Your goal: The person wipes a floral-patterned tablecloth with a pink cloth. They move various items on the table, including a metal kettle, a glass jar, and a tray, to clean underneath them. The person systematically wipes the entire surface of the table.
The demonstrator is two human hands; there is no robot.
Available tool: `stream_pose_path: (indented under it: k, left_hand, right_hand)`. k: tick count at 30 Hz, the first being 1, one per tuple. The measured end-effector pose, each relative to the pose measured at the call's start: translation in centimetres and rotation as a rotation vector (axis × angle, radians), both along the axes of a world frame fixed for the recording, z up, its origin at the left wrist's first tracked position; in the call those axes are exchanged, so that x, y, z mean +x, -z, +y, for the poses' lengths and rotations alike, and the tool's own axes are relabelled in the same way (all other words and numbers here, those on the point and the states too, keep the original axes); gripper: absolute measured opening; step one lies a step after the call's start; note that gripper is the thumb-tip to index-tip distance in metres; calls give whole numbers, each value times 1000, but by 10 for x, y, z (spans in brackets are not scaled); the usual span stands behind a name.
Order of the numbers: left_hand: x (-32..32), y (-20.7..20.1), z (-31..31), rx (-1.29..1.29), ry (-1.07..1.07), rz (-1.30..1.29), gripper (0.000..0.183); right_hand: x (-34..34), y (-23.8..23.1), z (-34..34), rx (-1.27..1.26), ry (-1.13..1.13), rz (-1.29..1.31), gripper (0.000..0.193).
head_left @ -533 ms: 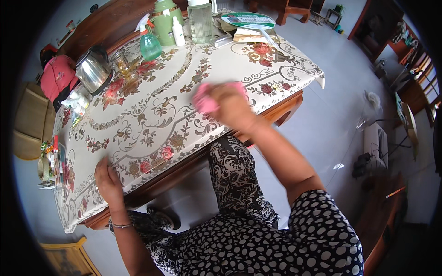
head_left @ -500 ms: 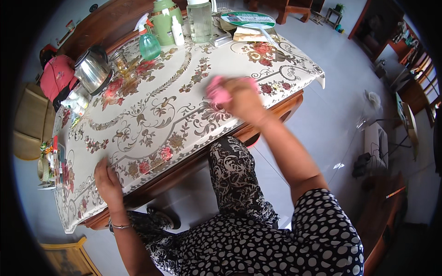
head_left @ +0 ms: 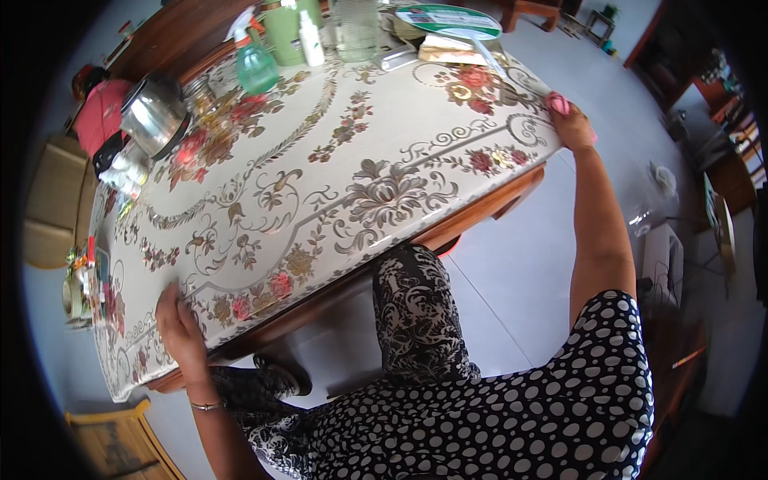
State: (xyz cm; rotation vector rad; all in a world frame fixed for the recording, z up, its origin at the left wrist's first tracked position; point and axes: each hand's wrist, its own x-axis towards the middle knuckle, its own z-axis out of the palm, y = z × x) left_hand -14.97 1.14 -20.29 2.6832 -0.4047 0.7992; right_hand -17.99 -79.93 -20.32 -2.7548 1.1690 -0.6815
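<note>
A pink cloth is bunched in my right hand, which is closed around it at the right end of the table. Beneath it lies a cream tablecloth with red and grey flower patterns, draped over a wooden table. My left hand rests on the near left part of the tablecloth, holding nothing, its fingers stretched out. A metal bracelet circles my left wrist.
Toward the back stand a green spray bottle, a white bottle, a green flask, a glass jug and a green fan. A steel kettle stands at the left. A wooden chair is at lower left.
My right hand has swept the pink cloth rightward from the middle of the near edge to the table's right end. The left hand stays nearly in place, and the view has shifted slightly.
</note>
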Motion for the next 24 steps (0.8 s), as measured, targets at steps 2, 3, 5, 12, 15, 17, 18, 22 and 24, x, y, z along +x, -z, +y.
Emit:
stream_pose_path:
  k: [2,3,5,12,15,17,18,22,24]
  left_hand:
    - [-3,-4,-4,14,0,-14,32]
    - [-5,-7,-5,27,-8,-20,32]
    - [-5,-8,-6,34,-16,-45,31]
    - [-2,-1,-8,85,-51,-68,32]
    - [-1,-1,-10,87,-53,-80,31]
    - [3,2,-11,72,-47,-83,32]
    - [3,4,-9,70,-55,-83,32]
    - [0,2,-8,37,-42,-108,32]
    - [-2,3,-6,43,-65,-122,31]
  right_hand:
    - [6,-1,-15,36,11,30,66]
    - [9,-5,-4,149,64,53,67]
    - [13,-7,-6,146,94,60,68]
    - [5,13,34,-223,-26,-21,52]
    - [-9,1,99,-236,-228,-101,43]
    - [-18,3,131,-318,-371,-232,43]
    - [-17,6,150,-289,-441,-261,44]
    - [-24,-8,263,-232,-707,-266,47]
    - [-26,-11,315,-206,-851,-287,50]
